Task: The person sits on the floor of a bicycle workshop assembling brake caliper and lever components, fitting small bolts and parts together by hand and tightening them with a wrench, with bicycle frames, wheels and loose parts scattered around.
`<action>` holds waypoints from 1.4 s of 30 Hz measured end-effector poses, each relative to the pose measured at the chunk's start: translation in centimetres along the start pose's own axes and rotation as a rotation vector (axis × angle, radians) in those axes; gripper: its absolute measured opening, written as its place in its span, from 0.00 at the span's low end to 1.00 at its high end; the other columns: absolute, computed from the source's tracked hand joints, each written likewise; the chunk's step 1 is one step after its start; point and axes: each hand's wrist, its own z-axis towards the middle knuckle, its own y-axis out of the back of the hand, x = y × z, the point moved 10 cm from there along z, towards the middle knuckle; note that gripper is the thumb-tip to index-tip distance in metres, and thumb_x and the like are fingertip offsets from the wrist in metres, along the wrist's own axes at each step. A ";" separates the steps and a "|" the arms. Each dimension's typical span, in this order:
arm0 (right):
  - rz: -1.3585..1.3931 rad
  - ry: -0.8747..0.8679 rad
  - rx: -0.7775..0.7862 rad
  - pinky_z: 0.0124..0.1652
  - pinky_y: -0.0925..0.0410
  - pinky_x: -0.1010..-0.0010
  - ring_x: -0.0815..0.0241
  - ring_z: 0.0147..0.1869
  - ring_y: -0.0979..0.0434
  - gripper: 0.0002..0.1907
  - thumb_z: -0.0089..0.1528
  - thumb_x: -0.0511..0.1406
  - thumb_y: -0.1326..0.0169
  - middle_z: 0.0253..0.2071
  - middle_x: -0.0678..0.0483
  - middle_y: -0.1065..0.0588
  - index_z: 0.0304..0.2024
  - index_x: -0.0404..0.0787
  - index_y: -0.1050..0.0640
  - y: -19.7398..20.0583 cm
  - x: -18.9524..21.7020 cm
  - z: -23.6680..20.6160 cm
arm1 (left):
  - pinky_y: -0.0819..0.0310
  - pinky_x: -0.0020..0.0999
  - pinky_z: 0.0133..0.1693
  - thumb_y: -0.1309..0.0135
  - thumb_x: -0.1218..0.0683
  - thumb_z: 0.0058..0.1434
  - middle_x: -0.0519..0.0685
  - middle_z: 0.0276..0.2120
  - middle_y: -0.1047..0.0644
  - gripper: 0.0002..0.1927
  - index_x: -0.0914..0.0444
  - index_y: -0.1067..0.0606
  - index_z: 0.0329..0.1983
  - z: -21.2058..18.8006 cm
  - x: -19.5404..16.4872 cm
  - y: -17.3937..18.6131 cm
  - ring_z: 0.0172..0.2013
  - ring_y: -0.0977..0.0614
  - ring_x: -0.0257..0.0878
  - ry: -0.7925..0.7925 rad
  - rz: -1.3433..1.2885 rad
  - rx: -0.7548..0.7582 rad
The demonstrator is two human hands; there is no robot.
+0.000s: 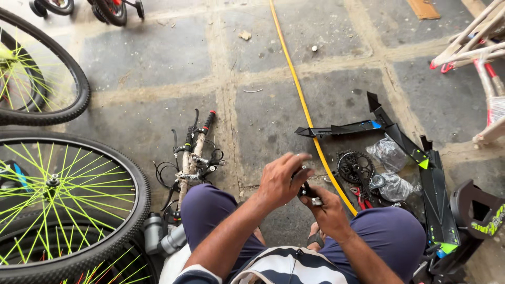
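The small black-and-silver metal part (309, 193) sits between my knees, pinched in my right hand (330, 210) from below while my left hand (281, 179) curls closed over its top, black chainring (355, 167) lying beyond to the right.

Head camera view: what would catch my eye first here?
Probably the bicycle wheels with bright green spokes lying at the left. In the middle, the left hand and right hand meet over a small dark part, while a yellow hose runs across the stone floor.
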 end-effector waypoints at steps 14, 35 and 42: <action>-0.077 0.058 0.027 0.37 0.24 0.69 0.60 0.38 0.15 0.15 0.60 0.33 0.39 0.37 0.50 0.18 0.49 0.37 0.21 -0.2 1.3 -0.3 | 0.28 0.41 0.30 0.40 0.52 0.65 0.49 0.30 0.26 0.09 0.61 0.23 0.43 -0.7 -2.2 0.0 0.29 0.20 0.46 -0.229 0.148 0.026; -0.068 -0.050 0.072 0.36 0.26 0.67 0.60 0.36 0.16 0.17 0.58 0.36 0.37 0.36 0.48 0.17 0.49 0.38 0.21 -0.7 0.2 0.0 | 0.23 0.39 0.35 0.43 0.49 0.66 0.52 0.35 0.20 0.15 0.63 0.25 0.49 -1.4 0.6 -0.1 0.33 0.15 0.45 0.000 -0.021 0.121; -0.122 0.031 0.066 0.37 0.27 0.66 0.60 0.37 0.16 0.16 0.58 0.36 0.36 0.35 0.48 0.18 0.48 0.38 0.20 -0.7 1.6 0.1 | 0.24 0.41 0.31 0.37 0.45 0.60 0.51 0.27 0.19 0.17 0.62 0.24 0.38 -1.2 3.1 -1.1 0.28 0.15 0.46 0.259 0.138 0.117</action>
